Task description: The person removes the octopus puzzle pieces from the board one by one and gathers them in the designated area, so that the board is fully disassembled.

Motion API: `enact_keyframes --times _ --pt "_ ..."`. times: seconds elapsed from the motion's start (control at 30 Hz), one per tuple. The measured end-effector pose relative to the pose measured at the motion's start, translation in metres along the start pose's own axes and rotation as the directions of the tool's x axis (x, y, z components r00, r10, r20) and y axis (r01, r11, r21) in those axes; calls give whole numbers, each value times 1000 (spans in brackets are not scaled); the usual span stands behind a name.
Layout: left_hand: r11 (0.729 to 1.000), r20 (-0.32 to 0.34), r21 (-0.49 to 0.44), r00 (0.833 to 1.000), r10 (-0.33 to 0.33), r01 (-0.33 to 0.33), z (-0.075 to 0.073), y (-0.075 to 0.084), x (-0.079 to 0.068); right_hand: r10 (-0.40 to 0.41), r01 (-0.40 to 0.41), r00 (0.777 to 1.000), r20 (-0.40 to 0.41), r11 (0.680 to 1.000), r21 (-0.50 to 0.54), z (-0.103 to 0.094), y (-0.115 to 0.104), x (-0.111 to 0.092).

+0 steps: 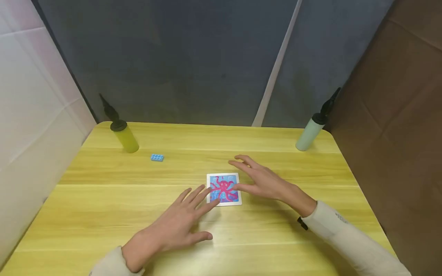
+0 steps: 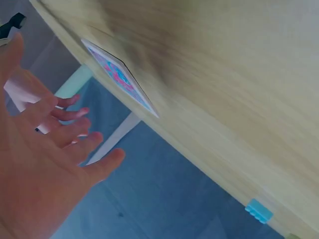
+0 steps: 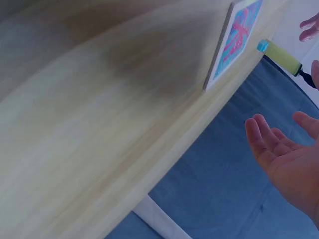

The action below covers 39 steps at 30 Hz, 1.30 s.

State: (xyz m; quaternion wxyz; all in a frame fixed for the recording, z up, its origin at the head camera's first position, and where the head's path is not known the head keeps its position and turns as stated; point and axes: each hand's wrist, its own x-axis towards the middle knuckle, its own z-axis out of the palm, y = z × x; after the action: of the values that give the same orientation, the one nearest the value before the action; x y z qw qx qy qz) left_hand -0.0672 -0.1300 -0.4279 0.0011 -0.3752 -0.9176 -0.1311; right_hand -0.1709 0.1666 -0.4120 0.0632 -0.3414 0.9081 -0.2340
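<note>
A square tile (image 1: 224, 189) with a pink octopus on blue and a white border lies flat on the table, near its middle. My left hand (image 1: 179, 220) hovers at the tile's lower left, fingers spread and holding nothing. Over the right side of the tile hangs my right hand (image 1: 267, 180), its fingers loosely extended and its thumb above the picture. In the left wrist view the tile (image 2: 119, 77) lies apart from the left fingers. The right wrist view shows a gap between the right hand (image 3: 289, 159) and the tile (image 3: 234, 42).
A light blue toy brick (image 1: 157, 157) lies left of the tile on the wooden table (image 1: 103, 214). A yellow hand pump (image 1: 127, 138) stands at the back left, a pale green one (image 1: 309, 134) at the back right. A dark curtain (image 1: 172, 65) hangs behind.
</note>
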Motion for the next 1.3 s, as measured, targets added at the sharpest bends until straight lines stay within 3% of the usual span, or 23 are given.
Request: enact_keyframes --times 0.23,0.53,0.77,0.9,1.3 --pt "997 89 -48 994 -63 67 5 9 -2 13 -14 999 34 1000 17 15 -4 8" --pt "990 94 -63 988 -123 129 14 18 1 50 -51 998 38 999 4 20 -13 16" --pt "990 102 -58 987 -125 131 21 20 0 94 -96 994 63 995 25 30 -18 18" --pt "991 99 -50 988 -118 123 25 21 1 80 -81 995 58 997 12 35 -20 17" --pt "993 104 -3 988 -117 118 26 25 8 135 -133 991 12 986 -100 45 -27 22"
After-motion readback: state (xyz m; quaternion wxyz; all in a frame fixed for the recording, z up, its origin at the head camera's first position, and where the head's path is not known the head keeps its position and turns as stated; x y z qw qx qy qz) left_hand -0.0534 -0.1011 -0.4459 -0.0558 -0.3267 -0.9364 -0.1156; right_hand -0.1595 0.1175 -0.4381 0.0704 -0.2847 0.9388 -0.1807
